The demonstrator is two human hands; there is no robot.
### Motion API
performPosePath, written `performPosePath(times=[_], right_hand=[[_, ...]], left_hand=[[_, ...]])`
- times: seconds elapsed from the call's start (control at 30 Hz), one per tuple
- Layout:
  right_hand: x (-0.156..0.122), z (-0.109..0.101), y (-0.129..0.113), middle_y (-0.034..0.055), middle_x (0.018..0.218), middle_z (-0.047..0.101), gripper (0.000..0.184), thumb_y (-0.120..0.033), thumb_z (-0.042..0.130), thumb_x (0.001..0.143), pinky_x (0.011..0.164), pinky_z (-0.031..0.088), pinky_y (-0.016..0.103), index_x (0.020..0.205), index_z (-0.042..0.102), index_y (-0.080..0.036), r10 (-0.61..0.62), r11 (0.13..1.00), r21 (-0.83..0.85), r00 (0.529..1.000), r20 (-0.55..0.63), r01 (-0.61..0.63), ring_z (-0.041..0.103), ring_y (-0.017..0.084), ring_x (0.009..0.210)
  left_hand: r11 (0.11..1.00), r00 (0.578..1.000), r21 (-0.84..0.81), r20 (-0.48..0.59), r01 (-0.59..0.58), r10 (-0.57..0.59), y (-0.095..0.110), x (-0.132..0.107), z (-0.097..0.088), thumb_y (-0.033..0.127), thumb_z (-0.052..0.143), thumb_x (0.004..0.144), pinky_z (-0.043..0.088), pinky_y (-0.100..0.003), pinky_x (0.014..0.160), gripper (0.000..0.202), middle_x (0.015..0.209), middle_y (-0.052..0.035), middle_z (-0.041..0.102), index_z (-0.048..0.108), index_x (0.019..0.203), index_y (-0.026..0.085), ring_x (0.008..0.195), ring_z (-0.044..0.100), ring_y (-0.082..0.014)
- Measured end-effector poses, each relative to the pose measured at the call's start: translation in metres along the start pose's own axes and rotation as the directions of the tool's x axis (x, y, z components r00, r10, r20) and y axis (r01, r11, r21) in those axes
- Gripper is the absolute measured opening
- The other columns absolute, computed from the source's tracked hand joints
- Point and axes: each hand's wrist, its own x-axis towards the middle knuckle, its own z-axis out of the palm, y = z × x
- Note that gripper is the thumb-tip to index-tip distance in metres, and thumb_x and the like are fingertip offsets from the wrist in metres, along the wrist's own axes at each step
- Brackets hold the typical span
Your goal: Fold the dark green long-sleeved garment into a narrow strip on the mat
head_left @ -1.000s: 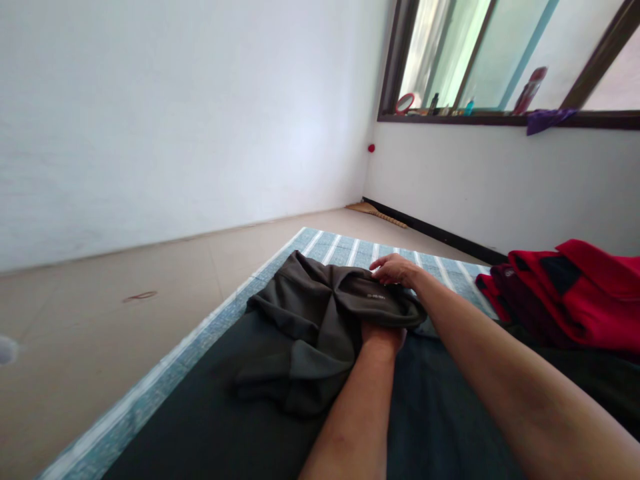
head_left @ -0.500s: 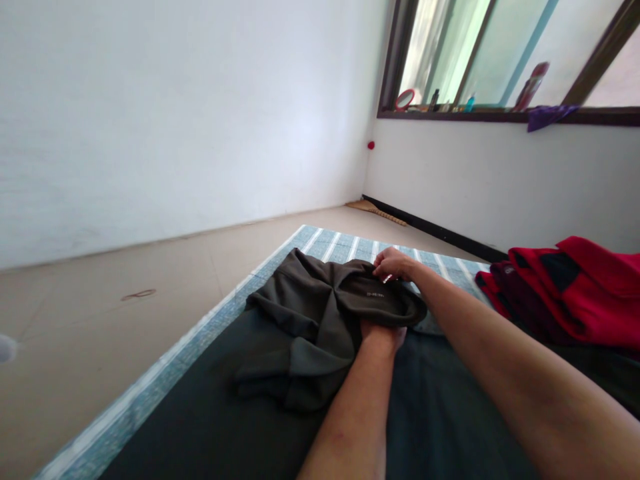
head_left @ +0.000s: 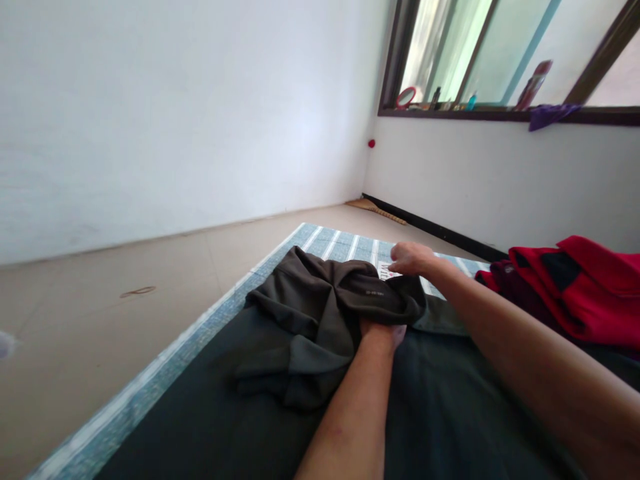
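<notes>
Near the frame's centre, a dark grey garment [head_left: 310, 327] is humped over the left grip [head_left: 383, 333], its closure hidden beneath the cloth; the right grip [head_left: 413, 259], loosely apart, is held at the garment's far edge, above a striped mattress [head_left: 345, 248].

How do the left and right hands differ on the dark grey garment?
The left hand has its fingers hidden under the dark grey garment, while the right hand is fully visible at its far edge. The left arm runs straight up the view; the right reaches in from the side. Both are bare.
</notes>
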Motion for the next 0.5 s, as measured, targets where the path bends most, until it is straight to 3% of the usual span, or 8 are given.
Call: performPosePath(times=[0.1, 0.23, 0.37, 0.5], right_hand=[[-0.010, -0.006, 0.015, 0.0069, 0.063, 0.065, 0.018, -0.014, 0.075, 0.061, 0.057, 0.048, 0.028, 0.078, 0.069, -0.013, 0.098, 0.990, 0.100, 0.994, 0.053, -0.102, 0.065, 0.024, 0.068], [-0.023, 0.001, 0.034, -0.0022, 0.050, 0.056, 0.031, -0.009, 0.068, 0.068, 0.047, 0.045, 0.024, 0.099, 0.066, -0.015, 0.185, 0.905, 0.370, 0.978, 0.100, -0.209, 0.058, 0.016, 0.049], [-0.032, 0.017, 0.049, -0.0013, 0.061, 0.062, 0.036, -0.007, 0.060, 0.075, 0.050, 0.049, 0.024, 0.110, 0.060, -0.016, 0.262, 0.705, 0.652, 0.956, 0.129, -0.281, 0.058, 0.013, 0.052], [-0.035, 0.032, 0.057, 0.0021, 0.069, 0.066, 0.035, -0.003, 0.053, 0.077, 0.060, 0.054, 0.029, 0.109, 0.060, -0.016, 0.294, 0.471, 0.817, 0.933, 0.208, -0.331, 0.063, 0.015, 0.058]], left_hand=[[0.998, 0.999, -0.043, -0.016, -0.036, 0.035, 0.000, 0.000, -0.002, 0.039, 0.037, 0.094, 0.015, -0.048, 0.115, 0.052, 0.145, -0.0156, 0.040, 0.041, 0.139, 0.012, 0.136, 0.030, -0.0312], [0.996, 0.999, -0.085, -0.035, -0.040, 0.037, 0.000, 0.003, -0.007, 0.041, 0.035, 0.095, 0.019, -0.048, 0.113, 0.049, 0.138, -0.0150, 0.049, 0.049, 0.133, 0.014, 0.132, 0.037, -0.0319], [0.994, 0.999, -0.104, 0.030, -0.013, 0.016, 0.000, 0.001, -0.010, 0.040, 0.037, 0.094, 0.020, -0.049, 0.112, 0.050, 0.141, -0.0158, 0.045, 0.046, 0.135, 0.013, 0.133, 0.036, -0.0323], [0.993, 0.999, -0.118, 0.054, 0.000, 0.006, 0.000, -0.004, -0.011, 0.042, 0.038, 0.094, 0.016, -0.045, 0.115, 0.054, 0.148, -0.0139, 0.036, 0.040, 0.140, 0.015, 0.138, 0.029, -0.0295]])
